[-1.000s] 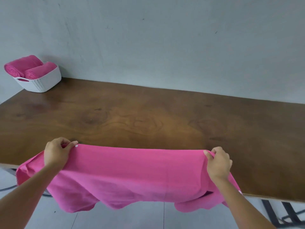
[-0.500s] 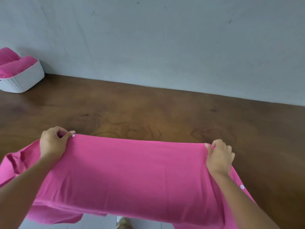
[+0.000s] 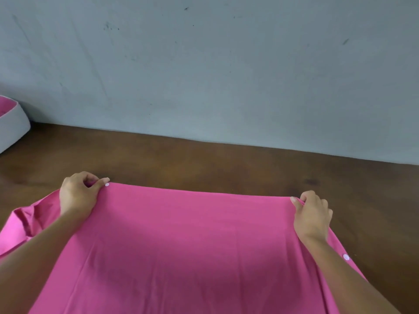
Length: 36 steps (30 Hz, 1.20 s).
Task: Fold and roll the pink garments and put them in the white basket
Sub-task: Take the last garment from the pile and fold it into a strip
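The left hand point(image 3: 78, 196) and the right hand point(image 3: 313, 214) each pinch a far corner of the pink garment point(image 3: 181, 245), spread flat on the brown surface point(image 3: 204, 164). The white basket point(image 3: 12, 128) stands far left.

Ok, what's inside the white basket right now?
Pink fabric shows above the rim of the white basket. Most of it is cut off at the frame's left edge, so how many pieces it holds cannot be told.

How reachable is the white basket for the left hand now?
Probably not without letting go: the left hand pinches the pink garment's far corner, and the white basket sits well off to the left by the wall. Only bare table lies between.
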Motion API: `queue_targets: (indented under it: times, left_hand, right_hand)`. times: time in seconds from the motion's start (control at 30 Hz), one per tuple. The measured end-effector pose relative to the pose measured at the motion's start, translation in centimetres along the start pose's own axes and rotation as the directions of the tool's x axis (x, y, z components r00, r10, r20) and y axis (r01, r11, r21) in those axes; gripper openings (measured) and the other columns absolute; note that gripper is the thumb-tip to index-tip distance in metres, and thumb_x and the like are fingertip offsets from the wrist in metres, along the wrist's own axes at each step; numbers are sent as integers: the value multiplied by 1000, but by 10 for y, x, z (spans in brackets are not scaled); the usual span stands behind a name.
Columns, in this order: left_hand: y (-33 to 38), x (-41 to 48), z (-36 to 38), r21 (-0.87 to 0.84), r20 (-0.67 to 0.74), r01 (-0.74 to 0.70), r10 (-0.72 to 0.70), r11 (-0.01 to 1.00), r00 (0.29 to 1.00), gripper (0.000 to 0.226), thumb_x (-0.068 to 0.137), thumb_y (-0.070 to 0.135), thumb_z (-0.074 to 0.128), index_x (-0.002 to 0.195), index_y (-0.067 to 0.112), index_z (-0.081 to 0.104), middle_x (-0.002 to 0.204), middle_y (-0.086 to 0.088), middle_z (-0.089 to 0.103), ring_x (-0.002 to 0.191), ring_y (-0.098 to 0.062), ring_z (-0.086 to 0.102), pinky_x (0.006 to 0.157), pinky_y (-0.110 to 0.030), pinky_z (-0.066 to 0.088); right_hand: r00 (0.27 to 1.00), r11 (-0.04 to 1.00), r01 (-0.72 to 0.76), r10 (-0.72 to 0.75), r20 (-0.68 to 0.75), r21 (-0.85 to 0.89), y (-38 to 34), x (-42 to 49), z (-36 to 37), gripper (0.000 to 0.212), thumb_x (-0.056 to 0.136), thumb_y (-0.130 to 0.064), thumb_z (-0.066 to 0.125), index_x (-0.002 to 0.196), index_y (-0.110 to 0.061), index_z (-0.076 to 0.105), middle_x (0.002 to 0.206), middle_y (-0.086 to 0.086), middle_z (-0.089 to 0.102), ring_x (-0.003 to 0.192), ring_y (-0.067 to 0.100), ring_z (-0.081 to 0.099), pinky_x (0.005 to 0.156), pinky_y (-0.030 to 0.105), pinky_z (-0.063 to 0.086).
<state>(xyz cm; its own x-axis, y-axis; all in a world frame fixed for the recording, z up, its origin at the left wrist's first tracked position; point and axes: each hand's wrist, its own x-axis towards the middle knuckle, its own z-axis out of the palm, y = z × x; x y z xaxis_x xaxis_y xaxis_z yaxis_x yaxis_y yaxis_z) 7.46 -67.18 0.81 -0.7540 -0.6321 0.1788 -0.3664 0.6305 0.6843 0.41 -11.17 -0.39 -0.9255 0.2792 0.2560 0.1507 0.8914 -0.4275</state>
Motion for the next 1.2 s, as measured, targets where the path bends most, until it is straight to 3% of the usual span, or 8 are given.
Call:
queue_targets:
  times: [0.37,0.67,0.9,1.07,1.2]
  left_hand:
    - [23,111,59,-19,15,-74,75,997,997,21,84,36,81,78,22,67,81,4,65,88,-24,59,73,-40,46]
    - [39,177,99,43,-24,-52,53,998,998,42,77,37,86,93,10,57,107,-18,54,112,-36,41,93,-41,36]
    - [41,201,111,41,-53,-81,83,996,995,48,73,36,90,78,7,51,95,-14,51,100,-33,41,83,-39,35]
    - [35,204,111,49,-43,-198,200,979,979,54,74,32,89,57,12,42,66,-4,51,76,-31,46,78,-35,27]
    - [34,203,112,71,-20,-243,245,968,969,55,81,29,85,55,12,39,63,-4,52,71,-30,46,78,-34,24]
  right_hand:
    - [999,1000,23,-23,-36,-1,-32,100,48,25,98,-31,60,82,-17,47,75,1,53,80,29,44,75,42,31]
    - [995,998,48,-45,-85,36,-47,164,78,28,93,-32,68,80,-16,49,71,3,55,75,33,50,70,41,35]
    - [992,998,56,-54,-117,9,-49,184,90,27,91,-35,69,82,-17,50,74,4,57,75,34,53,70,45,43]
    - [993,1000,14,-12,-118,11,-52,189,93,29,90,-37,71,82,-16,53,77,5,59,78,34,54,72,44,42]
    - [996,999,-13,9,-85,-49,-56,189,90,31,90,-38,71,84,-12,56,85,13,61,86,39,55,74,45,40]
